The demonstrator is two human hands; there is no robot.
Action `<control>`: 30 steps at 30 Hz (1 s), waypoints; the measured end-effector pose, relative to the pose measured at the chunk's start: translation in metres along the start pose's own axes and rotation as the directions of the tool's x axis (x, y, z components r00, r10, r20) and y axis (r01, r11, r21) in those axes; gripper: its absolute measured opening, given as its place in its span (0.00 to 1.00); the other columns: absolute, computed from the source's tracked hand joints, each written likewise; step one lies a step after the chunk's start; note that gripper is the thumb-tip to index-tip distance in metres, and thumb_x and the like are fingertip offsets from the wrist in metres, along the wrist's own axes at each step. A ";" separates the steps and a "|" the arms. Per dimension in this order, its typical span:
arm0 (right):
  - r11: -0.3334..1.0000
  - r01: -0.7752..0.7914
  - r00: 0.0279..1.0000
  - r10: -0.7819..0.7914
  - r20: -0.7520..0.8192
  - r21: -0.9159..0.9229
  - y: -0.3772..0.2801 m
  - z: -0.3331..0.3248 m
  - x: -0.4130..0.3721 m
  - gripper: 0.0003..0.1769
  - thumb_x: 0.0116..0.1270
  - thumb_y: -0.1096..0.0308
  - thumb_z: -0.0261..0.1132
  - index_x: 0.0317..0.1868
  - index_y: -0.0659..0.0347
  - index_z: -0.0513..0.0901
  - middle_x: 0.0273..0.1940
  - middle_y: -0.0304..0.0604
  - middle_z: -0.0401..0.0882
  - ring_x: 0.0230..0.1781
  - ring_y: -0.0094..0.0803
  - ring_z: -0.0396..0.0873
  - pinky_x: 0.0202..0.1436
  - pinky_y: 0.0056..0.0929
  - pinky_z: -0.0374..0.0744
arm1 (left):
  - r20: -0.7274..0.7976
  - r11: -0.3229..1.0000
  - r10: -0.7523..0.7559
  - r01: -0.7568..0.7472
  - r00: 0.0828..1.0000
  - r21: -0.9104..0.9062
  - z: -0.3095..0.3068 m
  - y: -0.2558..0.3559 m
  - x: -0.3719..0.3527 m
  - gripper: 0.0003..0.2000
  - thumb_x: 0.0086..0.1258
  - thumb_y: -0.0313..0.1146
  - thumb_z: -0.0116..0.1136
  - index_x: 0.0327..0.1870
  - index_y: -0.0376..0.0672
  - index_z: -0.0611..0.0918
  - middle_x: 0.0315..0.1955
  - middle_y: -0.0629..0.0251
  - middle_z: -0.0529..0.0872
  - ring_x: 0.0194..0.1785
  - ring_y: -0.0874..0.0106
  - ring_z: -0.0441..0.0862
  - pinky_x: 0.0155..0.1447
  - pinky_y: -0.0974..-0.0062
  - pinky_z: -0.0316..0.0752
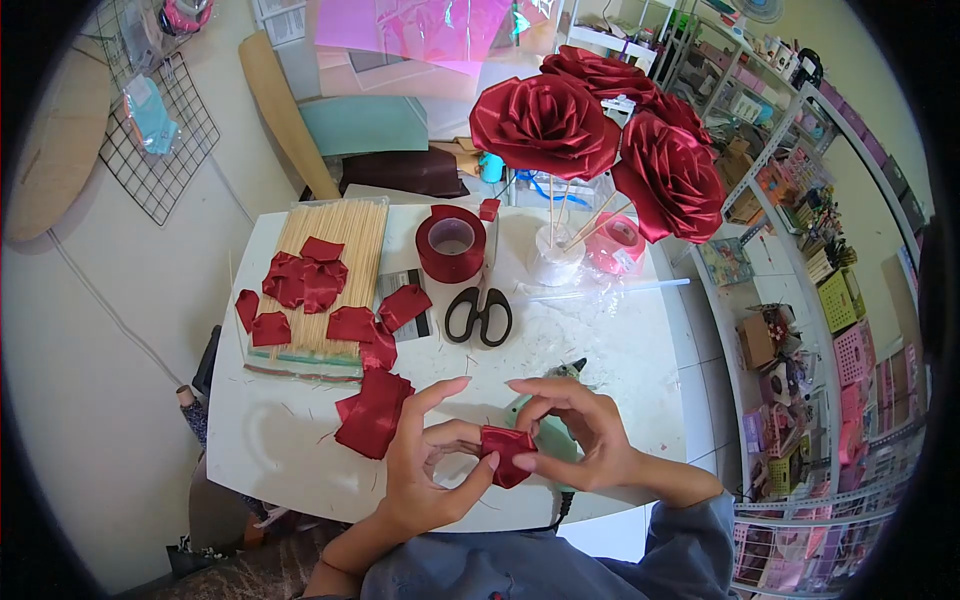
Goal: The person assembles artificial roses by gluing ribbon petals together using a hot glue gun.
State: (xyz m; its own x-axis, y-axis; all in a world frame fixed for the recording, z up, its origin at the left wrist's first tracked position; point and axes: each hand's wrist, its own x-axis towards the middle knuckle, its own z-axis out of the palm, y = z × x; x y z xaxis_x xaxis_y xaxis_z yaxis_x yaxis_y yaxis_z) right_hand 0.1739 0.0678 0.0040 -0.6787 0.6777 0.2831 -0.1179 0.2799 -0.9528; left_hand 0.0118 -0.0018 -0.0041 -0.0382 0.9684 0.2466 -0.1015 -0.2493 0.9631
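A small dark red satin ribbon piece (509, 458) is pinched between both hands above the table's near edge. My left hand (425, 465) grips its left side between thumb and fingers, the index finger raised. On its right side, my right hand (585, 435) pinches the same piece with thumb and fingers. Behind my right hand lies a pale green corded tool (553, 440), mostly hidden; its kind I cannot make out. A stack of cut ribbon pieces (374, 415) rests just left of my left hand. Black-handled scissors (479, 316) lie beyond the hands.
Folded ribbon petals (305, 280) lie on a bundle of bamboo sticks (360, 230). A red ribbon roll (451, 262) stands near the white table's (270, 430) far side. Large satin roses (545, 128) rise from a white holder (555, 262), beside a pink tape roll (614, 240).
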 end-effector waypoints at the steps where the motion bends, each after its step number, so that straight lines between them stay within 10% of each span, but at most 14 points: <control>1: 1.000 -0.001 1.000 0.001 -0.002 0.001 0.002 0.000 -0.001 0.30 0.48 0.78 0.63 0.55 0.63 0.66 0.29 0.39 0.74 0.31 0.24 0.73 0.39 0.22 0.70 | 0.001 1.000 0.014 -0.014 1.000 0.011 0.000 0.000 0.000 0.31 0.51 0.15 0.53 0.57 0.31 0.53 0.27 0.57 0.79 0.35 0.74 0.79 0.43 0.78 0.73; 17: 0.951 -0.272 0.934 0.225 0.277 0.145 -0.006 -0.007 0.000 0.35 0.49 0.84 0.62 0.59 0.63 0.61 0.25 0.37 0.74 0.29 0.20 0.71 0.36 0.19 0.68 | 0.195 0.975 -0.221 0.220 0.956 0.028 -0.009 0.011 0.006 0.28 0.53 0.21 0.59 0.54 0.36 0.60 0.24 0.63 0.80 0.33 0.78 0.78 0.42 0.82 0.70; 25: 0.976 -0.210 0.971 0.201 0.129 0.063 -0.016 -0.014 0.003 0.33 0.53 0.76 0.63 0.59 0.60 0.59 0.29 0.40 0.75 0.31 0.23 0.73 0.41 0.24 0.71 | -0.106 0.917 0.194 -0.142 0.975 0.372 -0.008 -0.008 0.001 0.27 0.50 0.13 0.56 0.49 0.36 0.56 0.19 0.64 0.77 0.28 0.78 0.75 0.40 0.84 0.68; 30: 0.963 -0.213 0.976 0.200 -0.090 -0.165 -0.049 -0.025 -0.008 0.31 0.53 0.72 0.64 0.57 0.63 0.62 0.30 0.42 0.75 0.32 0.27 0.74 0.40 0.24 0.72 | -0.331 0.907 0.268 -0.121 0.905 0.404 -0.038 0.001 -0.007 0.20 0.51 0.16 0.59 0.43 0.35 0.66 0.23 0.66 0.75 0.28 0.81 0.73 0.35 0.86 0.69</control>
State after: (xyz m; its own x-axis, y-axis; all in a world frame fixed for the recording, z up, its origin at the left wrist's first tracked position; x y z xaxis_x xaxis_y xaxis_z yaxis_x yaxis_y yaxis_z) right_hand 0.2036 0.0660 0.0512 -0.6203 0.7786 0.0952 0.1505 0.2373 -0.9597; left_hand -0.0257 -0.0095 -0.0091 -0.3907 0.8052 0.4460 0.3145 -0.3386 0.8868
